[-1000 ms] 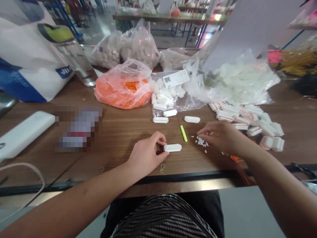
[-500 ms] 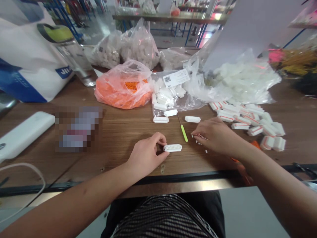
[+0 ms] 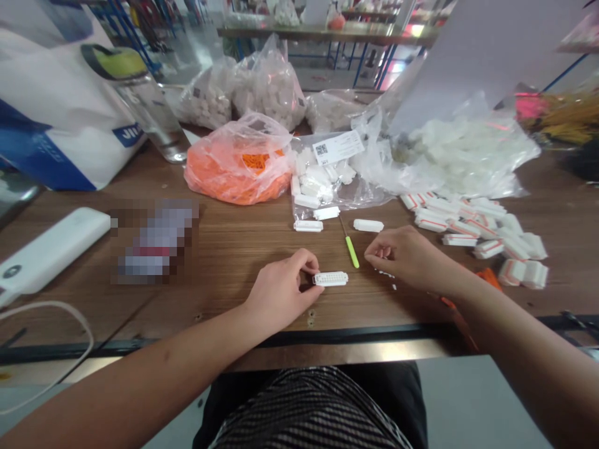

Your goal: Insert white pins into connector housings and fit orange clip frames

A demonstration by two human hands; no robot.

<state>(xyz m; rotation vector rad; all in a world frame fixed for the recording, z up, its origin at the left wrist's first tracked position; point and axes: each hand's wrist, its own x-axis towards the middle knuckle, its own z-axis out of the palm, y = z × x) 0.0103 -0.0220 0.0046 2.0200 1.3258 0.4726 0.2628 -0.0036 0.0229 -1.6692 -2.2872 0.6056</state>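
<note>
My left hand pinches one end of a white plastic connector that lies flat on the wooden table. My right hand rests just to its right, fingers curled in a pinch over a scatter of tiny white pieces; what the fingertips hold is too small to name. Between the hands lies a thin tool with a green handle. Two more white connectors lie a little farther back.
Behind are an orange-filled plastic bag, clear bags of white parts, and a heap of white connectors with orange stripes at right. A water bottle, a white-blue bag and a white power bank stand at left.
My right hand has slid left across the tiny white pieces and closed into a pinch nearer the green tool. My left hand has kept its hold on the connector.
</note>
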